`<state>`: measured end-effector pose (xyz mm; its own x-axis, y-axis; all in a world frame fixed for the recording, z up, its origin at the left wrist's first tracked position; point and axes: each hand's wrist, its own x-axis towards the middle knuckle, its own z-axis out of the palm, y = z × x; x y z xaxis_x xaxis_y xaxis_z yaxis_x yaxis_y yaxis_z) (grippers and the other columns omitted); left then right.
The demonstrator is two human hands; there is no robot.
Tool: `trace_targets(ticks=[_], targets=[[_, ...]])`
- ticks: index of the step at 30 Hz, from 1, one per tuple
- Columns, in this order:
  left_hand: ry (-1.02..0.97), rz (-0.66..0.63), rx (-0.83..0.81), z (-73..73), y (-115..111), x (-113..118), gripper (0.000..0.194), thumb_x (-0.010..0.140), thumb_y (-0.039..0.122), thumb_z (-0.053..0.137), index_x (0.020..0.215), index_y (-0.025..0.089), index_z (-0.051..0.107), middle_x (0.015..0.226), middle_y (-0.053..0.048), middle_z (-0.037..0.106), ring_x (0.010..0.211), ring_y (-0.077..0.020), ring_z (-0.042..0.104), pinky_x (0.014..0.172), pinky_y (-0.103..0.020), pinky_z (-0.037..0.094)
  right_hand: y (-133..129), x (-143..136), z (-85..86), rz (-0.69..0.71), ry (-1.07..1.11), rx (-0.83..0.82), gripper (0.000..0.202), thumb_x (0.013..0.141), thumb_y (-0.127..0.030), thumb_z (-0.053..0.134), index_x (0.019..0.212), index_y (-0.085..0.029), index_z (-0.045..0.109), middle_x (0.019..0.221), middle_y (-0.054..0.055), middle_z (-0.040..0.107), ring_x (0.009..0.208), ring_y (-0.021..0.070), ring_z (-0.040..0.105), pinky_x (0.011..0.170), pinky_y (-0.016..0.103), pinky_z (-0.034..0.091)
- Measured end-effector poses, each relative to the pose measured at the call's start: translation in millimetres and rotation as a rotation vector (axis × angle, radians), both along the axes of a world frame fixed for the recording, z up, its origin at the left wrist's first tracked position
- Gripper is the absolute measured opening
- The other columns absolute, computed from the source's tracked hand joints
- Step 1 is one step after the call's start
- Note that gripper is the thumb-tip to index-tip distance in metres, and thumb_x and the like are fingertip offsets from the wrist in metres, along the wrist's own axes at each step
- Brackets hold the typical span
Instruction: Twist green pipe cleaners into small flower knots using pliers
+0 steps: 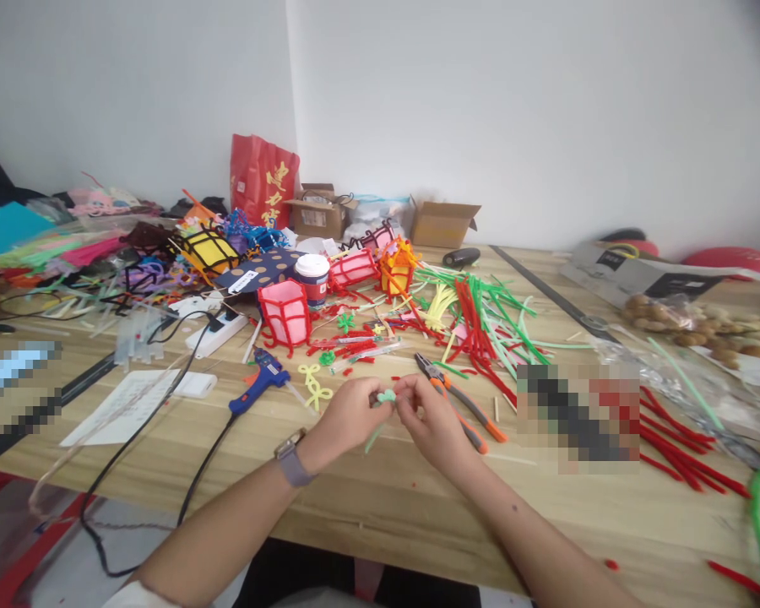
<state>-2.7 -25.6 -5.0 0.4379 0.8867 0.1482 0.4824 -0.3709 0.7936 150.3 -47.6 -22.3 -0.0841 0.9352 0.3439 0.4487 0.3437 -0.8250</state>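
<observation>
A small light-green pipe cleaner piece (pixel 386 395) is pinched between the fingertips of my left hand (pixel 350 412), with a thin green end hanging below. My right hand (pixel 431 415) meets it from the other side, thumb and fingers closed on its edge. Orange-handled pliers (pixel 462 401) lie just beyond my right hand. To the left of my left hand are a yellow looped pipe cleaner shape (pixel 317 388) and a blue glue gun (pixel 261 380).
Behind my hands stand red-framed lanterns (pixel 285 314), a paper cup (pixel 312 279) and a heap of green pipe cleaners (pixel 500 304). A power strip (pixel 219 333) and black cables lie at the left. Red pipe cleaners (pixel 684 456) lie at the right.
</observation>
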Motion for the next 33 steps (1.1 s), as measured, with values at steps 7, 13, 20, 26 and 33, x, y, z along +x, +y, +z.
trace_targets(ticks=[7,13,20,26,33], targets=[[-0.03,0.005,0.096,2.6,-1,2,0.006,0.075,0.019,0.052,0.069,0.019,0.053,0.07,-0.001,0.055,0.071,-0.0168,0.05,0.068,-0.03,0.039,6,8,7.7,0.121,0.375,-0.359,0.025,0.076,-0.038,0.059,0.09,-0.019,0.051,0.058,-0.005,0.055,0.049,0.0114,0.054,0.051,0.024,0.044],[-0.382,-0.065,-0.546,6.4,17,-10,0.017,0.068,0.032,0.059,0.064,0.017,0.051,0.058,0.005,0.047,0.054,-0.0095,0.042,0.053,-0.024,0.032,2,14,22.7,0.154,-0.035,0.017,0.014,0.083,-0.033,0.058,0.089,-0.021,0.061,0.077,0.003,0.066,0.067,0.016,0.06,0.064,0.03,0.049],[-0.008,-0.001,0.026,4.4,0,-1,0.016,0.074,0.024,0.052,0.061,0.019,0.045,0.06,0.002,0.045,0.062,-0.0136,0.042,0.057,-0.026,0.028,2,9,12.7,0.009,-0.121,-0.038,0.026,0.083,-0.033,0.05,0.06,-0.021,0.047,0.051,-0.004,0.046,0.048,0.0108,0.04,0.044,0.022,0.032],[-0.057,-0.002,-0.052,0.5,3,-1,0.013,0.076,0.026,0.05,0.066,0.018,0.053,0.06,0.003,0.047,0.057,-0.0125,0.041,0.054,-0.025,0.027,10,15,11.1,0.164,0.001,-0.195,0.028,0.084,-0.042,0.05,0.068,-0.019,0.054,0.058,-0.002,0.055,0.055,0.0126,0.052,0.054,0.024,0.043],[-0.054,0.006,-0.108,1.4,8,-2,0.022,0.075,0.033,0.055,0.059,0.016,0.054,0.054,0.005,0.042,0.053,-0.0103,0.035,0.05,-0.025,0.021,3,10,8.8,0.101,-0.068,-0.064,0.014,0.087,-0.028,0.048,0.081,-0.02,0.058,0.064,-0.001,0.061,0.059,0.0141,0.057,0.056,0.025,0.045]])
